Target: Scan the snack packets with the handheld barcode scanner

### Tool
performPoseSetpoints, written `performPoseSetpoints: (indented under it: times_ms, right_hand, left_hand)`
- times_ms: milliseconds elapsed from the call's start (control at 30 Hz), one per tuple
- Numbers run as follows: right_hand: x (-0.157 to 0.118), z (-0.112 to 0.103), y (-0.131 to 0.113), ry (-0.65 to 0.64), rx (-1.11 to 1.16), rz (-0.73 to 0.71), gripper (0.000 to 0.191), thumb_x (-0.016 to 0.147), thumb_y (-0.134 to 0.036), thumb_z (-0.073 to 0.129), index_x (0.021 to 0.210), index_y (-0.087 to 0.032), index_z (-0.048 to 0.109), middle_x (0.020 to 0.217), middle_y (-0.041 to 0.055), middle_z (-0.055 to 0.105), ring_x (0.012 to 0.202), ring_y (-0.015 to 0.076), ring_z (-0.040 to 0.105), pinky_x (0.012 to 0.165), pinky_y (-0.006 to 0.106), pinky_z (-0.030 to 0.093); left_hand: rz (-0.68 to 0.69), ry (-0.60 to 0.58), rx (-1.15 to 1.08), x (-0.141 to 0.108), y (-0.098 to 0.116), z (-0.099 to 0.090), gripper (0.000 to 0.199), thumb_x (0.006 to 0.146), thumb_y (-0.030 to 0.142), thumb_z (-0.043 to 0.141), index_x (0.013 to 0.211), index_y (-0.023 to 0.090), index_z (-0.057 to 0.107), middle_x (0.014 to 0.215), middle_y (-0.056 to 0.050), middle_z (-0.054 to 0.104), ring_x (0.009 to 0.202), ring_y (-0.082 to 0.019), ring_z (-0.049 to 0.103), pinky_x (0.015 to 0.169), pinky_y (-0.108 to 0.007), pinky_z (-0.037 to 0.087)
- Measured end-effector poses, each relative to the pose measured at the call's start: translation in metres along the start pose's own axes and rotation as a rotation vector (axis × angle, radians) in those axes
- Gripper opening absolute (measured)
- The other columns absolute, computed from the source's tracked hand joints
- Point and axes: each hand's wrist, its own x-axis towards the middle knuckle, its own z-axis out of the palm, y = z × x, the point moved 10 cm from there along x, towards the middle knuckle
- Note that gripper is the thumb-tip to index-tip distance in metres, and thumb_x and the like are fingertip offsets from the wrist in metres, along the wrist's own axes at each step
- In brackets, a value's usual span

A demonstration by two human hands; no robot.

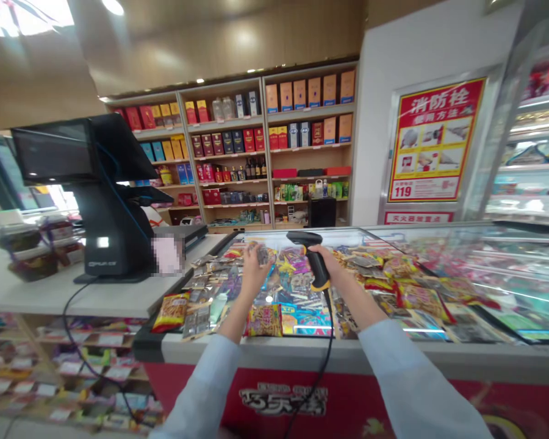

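My right hand [330,263] is wrapped around the grip of a black and yellow barcode scanner [319,268], held above the freezer's glass top with its head pointing left. Its black cable [328,341] hangs down over the front edge. My left hand [255,271] has its fingers curled around a small greyish, shiny snack packet [266,252]; the print is too blurred to read. Below both hands many snack packets are spread over the glass. A red and yellow packet [264,321] lies near the front edge, and another yellow packet [171,312] sits at the left corner.
A black checkout terminal [114,213] stands on the white counter [32,299] to the left, beside wrapped baskets [32,250]. More packets [423,299] cover the freezer [201,353] on the right. Shelves of boxed bottles [229,143] line the back wall, near a red poster [437,140].
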Motion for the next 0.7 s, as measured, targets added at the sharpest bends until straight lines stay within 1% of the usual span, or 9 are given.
performPoseSetpoints:
  times_ms: [67, 167, 267, 333, 400, 500, 567, 600, 700]
  right_hand:
    - [-0.014, -0.026, -0.014, 0.051, 0.035, -0.029, 0.023, 0.078, -0.037, 0.048, 0.073, -0.018, 0.06, 0.043, 0.0002, 0.056, 0.032, 0.012, 0.048, 0.032, 0.021, 0.039]
    - [-0.036, -0.07, -0.021, 0.139, 0.089, -0.059, 0.023, 0.077, -0.036, 0.048, 0.079, -0.017, 0.061, 0.044, 0.0004, 0.057, 0.033, 0.0123, 0.048, 0.033, 0.021, 0.039]
    - [-0.06, -0.116, -0.014, 0.255, 0.104, -0.073, 0.026, 0.075, -0.037, 0.051, 0.086, -0.016, 0.063, 0.045, -0.0004, 0.056, 0.033, 0.0129, 0.048, 0.033, 0.022, 0.039]
    - [-0.074, -0.14, -0.004, 0.298, 0.122, -0.052, 0.03, 0.075, -0.039, 0.052, 0.091, -0.017, 0.063, 0.044, -0.0012, 0.055, 0.033, 0.0131, 0.048, 0.032, 0.023, 0.039]
    - [-0.085, -0.161, 0.006, 0.331, 0.139, -0.046, 0.032, 0.074, -0.04, 0.052, 0.093, -0.017, 0.063, 0.045, -0.0015, 0.055, 0.032, 0.0133, 0.048, 0.033, 0.023, 0.039]
    - [-0.095, -0.184, 0.016, 0.359, 0.158, -0.074, 0.035, 0.071, -0.042, 0.055, 0.095, -0.017, 0.063, 0.048, 0.0, 0.058, 0.035, 0.0149, 0.051, 0.034, 0.024, 0.041]
    - [-0.099, -0.192, 0.02, 0.367, 0.173, -0.1, 0.037, 0.069, -0.043, 0.056, 0.095, -0.017, 0.063, 0.05, 0.0015, 0.06, 0.038, 0.0168, 0.054, 0.035, 0.026, 0.042]
    - [-0.1, -0.195, 0.021, 0.368, 0.18, -0.111, 0.038, 0.069, -0.044, 0.056, 0.095, -0.017, 0.063, 0.051, 0.002, 0.06, 0.039, 0.0175, 0.055, 0.036, 0.026, 0.043]
    - [-0.102, -0.197, 0.023, 0.38, 0.199, -0.128, 0.038, 0.069, -0.044, 0.056, 0.095, -0.017, 0.063, 0.052, 0.0029, 0.062, 0.041, 0.0188, 0.057, 0.038, 0.028, 0.045]
  left_hand:
    - [0.008, -0.102, -0.054, -0.014, 0.026, 0.038, 0.04, 0.082, 0.026, 0.058, 0.121, 0.02, 0.051, 0.132, -0.014, 0.04, 0.129, -0.027, 0.043, 0.108, -0.046, 0.035]
    - [0.018, -0.256, -0.121, -0.038, 0.055, 0.097, 0.039, 0.083, 0.019, 0.05, 0.122, 0.018, 0.051, 0.139, -0.017, 0.038, 0.135, -0.028, 0.037, 0.11, -0.047, 0.032]
    - [-0.024, -0.407, -0.196, -0.057, 0.067, 0.15, 0.05, 0.081, 0.016, 0.051, 0.131, 0.017, 0.046, 0.145, -0.018, 0.038, 0.139, -0.027, 0.033, 0.112, -0.045, 0.029]
    - [-0.05, -0.465, -0.241, -0.065, 0.07, 0.174, 0.058, 0.082, 0.017, 0.052, 0.138, 0.015, 0.039, 0.145, -0.018, 0.041, 0.137, -0.026, 0.036, 0.112, -0.042, 0.03]
    - [-0.07, -0.482, -0.219, -0.069, 0.069, 0.189, 0.057, 0.084, 0.019, 0.05, 0.14, 0.016, 0.037, 0.145, -0.017, 0.043, 0.133, -0.025, 0.043, 0.11, -0.042, 0.033]
    - [-0.086, -0.514, -0.069, -0.076, 0.061, 0.202, 0.043, 0.091, 0.027, 0.043, 0.133, 0.019, 0.05, 0.144, -0.014, 0.045, 0.128, -0.025, 0.05, 0.108, -0.043, 0.035]
    - [-0.063, -0.547, -0.021, -0.08, 0.06, 0.206, 0.041, 0.094, 0.032, 0.036, 0.128, 0.021, 0.056, 0.143, -0.011, 0.048, 0.128, -0.023, 0.049, 0.109, -0.041, 0.035]
    - [-0.048, -0.552, -0.021, -0.082, 0.061, 0.206, 0.042, 0.095, 0.034, 0.033, 0.128, 0.021, 0.056, 0.142, -0.01, 0.049, 0.13, -0.022, 0.048, 0.11, -0.039, 0.035]
    - [-0.005, -0.538, -0.027, -0.083, 0.066, 0.202, 0.047, 0.096, 0.038, 0.028, 0.132, 0.022, 0.052, 0.142, -0.007, 0.049, 0.134, -0.019, 0.042, 0.111, -0.038, 0.033]
